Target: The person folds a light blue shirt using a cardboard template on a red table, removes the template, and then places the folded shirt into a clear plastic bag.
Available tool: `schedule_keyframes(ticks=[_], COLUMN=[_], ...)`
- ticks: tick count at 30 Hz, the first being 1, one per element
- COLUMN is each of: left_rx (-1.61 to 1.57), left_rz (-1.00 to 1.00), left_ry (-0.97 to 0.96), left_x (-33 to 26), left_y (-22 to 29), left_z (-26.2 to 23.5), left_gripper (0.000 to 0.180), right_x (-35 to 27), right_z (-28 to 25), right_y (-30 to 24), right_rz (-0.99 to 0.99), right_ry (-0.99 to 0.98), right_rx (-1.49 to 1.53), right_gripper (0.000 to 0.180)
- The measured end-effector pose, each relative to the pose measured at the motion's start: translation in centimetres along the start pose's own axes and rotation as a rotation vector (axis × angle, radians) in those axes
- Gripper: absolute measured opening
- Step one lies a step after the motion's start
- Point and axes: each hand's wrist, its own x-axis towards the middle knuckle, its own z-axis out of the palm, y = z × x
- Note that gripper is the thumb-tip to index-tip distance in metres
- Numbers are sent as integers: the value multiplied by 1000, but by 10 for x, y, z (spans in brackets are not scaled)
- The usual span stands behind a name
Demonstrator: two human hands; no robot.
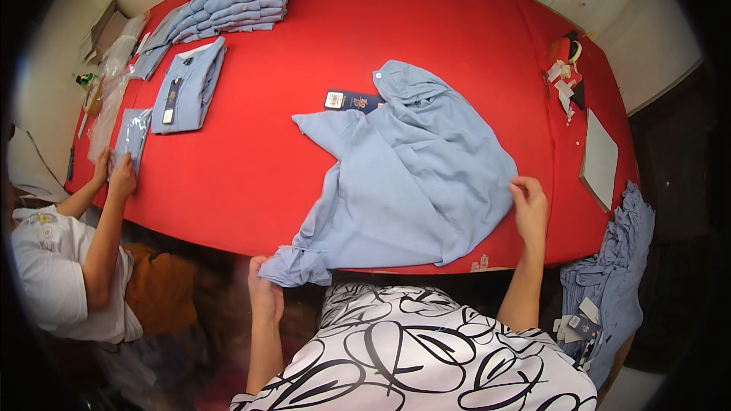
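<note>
L hand [266, 297] clamped on bunched end of shirt [415, 183], spread on table [221, 175], end overhanging; hard tug may drag it off. Tag [354, 101] pokes out up top, could bend if cloth's flipped over. R hand [531, 211] at shirt's R edge, grip unclear.

Shirt [415, 190] mostly on table [358, 23], garment stack [247, 6] behind, leftward

"What's on the red bench [251, 167]?"
"A spread-out blue shirt [411, 183], a folded shirt [196, 99] and a shirt stack [244, 4]."
"And towards the right end?"
"A pale flat board [600, 160], paper scraps [564, 91]."
</note>
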Motion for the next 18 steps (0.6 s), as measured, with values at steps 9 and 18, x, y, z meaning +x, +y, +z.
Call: schedule_keyframes(ticks=[9, 18], left_rx=[1315, 397], left_rz=[259, 579], left_ry=[-392, -26], left_x=[-11, 121], left_y=[16, 171], left_z=[48, 86], left_gripper=[48, 23], right_x=[50, 270], right_z=[191, 72], right_y=[-125, -193], right_rz=[-857, -966], right_ry=[-378, 360], right_rx=[9, -344], right_gripper=[42, 8])
